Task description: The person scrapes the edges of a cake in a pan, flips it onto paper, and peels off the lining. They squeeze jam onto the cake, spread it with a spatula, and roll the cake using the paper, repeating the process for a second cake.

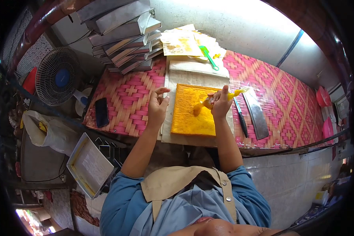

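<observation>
A square yellow-orange sheet cake (188, 126) lies on a pale cloth or paper (200, 70) in front of me. Over its right half, my right hand (221, 103) is closed around a clear piping bag (236, 93) with yellow filling in it. The bag's lower end points left, by a darker orange patch of filling (198, 109) on the cake. My left hand (158, 105) hovers beside the cake's left edge, fingers loosely bent and apart, holding nothing. Right of the cake lie a black-handled knife (242, 120) and a wide metal scraper blade (256, 116).
Behind the cake are stained paper sheets (181, 42) with a green spatula (209, 58). Stacked metal pans (126, 39) rise at back left. A phone (102, 112) lies on the woven-pattern table cover (133, 94). Left of the table are a fan (59, 76) and an empty pan (89, 163).
</observation>
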